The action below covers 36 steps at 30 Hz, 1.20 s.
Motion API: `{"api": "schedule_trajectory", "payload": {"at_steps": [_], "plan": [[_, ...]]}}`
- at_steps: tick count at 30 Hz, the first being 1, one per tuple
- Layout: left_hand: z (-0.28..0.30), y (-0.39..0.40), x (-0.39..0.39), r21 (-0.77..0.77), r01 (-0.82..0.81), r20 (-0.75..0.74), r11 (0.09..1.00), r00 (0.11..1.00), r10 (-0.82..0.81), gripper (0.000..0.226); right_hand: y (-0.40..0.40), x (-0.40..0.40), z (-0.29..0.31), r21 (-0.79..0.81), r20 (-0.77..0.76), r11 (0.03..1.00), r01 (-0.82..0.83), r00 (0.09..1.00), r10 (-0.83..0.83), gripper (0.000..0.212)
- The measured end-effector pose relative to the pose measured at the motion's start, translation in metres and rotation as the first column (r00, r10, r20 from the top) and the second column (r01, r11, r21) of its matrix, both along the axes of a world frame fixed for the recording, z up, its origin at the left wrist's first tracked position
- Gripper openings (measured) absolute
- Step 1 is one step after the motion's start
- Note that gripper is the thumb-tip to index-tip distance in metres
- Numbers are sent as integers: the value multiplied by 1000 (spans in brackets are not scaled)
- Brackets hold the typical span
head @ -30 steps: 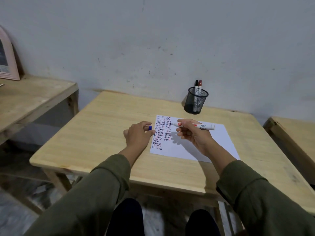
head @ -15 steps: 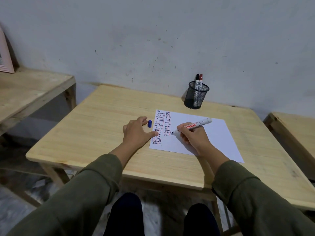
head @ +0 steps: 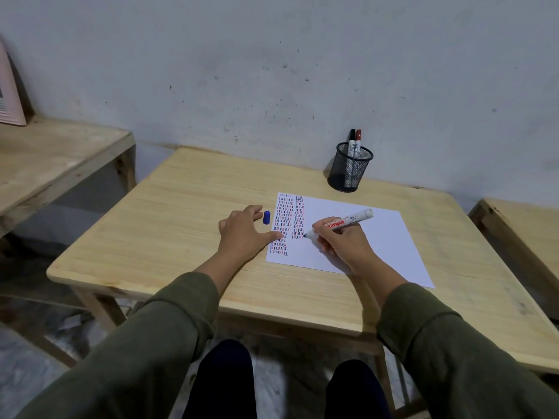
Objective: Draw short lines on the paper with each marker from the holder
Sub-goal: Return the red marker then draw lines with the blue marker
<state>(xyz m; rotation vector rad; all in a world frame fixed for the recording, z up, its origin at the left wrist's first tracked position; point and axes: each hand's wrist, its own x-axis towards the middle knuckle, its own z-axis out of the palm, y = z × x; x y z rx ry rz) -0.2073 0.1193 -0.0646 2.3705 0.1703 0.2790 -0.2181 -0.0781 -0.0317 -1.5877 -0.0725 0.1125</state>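
A white sheet of paper [head: 372,237] lies on the wooden table [head: 181,237], with two columns of short red, blue and black lines at its left side. My right hand [head: 341,240] grips an uncapped white marker [head: 348,222], its dark tip touching the paper at the foot of the second column. My left hand [head: 245,234] rests flat and spread on the table, its thumb pressing the paper's left edge. The marker's blue cap [head: 266,217] lies on the table just beyond my left fingers. A black mesh holder [head: 349,170] at the back holds a black and a red marker [head: 354,143].
A second wooden table [head: 54,164] stands to the left with a pink-framed object [head: 9,98] leaning on the wall. Another wooden surface [head: 523,231] sits to the right. The grey wall is right behind the holder. My knees are under the table's near edge.
My left hand let go of the blue cap, which now lies on the table, and spread flat onto the paper's edge. My right hand lowered the marker tip onto the paper.
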Motion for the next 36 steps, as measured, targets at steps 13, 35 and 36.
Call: {"api": "schedule_trajectory", "payload": {"at_steps": [13,35,36], "plan": [[1,-1,4,-64,-11,14,998,1000,12,35,-2,6,-3,154,-82,987,50,996,-37,4],[104,-68,26,-955,-115,-120,272,993,-3,29,-1,30,87,71,224,996,55,972,-69,21],[107,-70,25,-956,-112,-119,272,993,-9,29,-2,31,87,64,228,996,54,971,-68,21]]}}
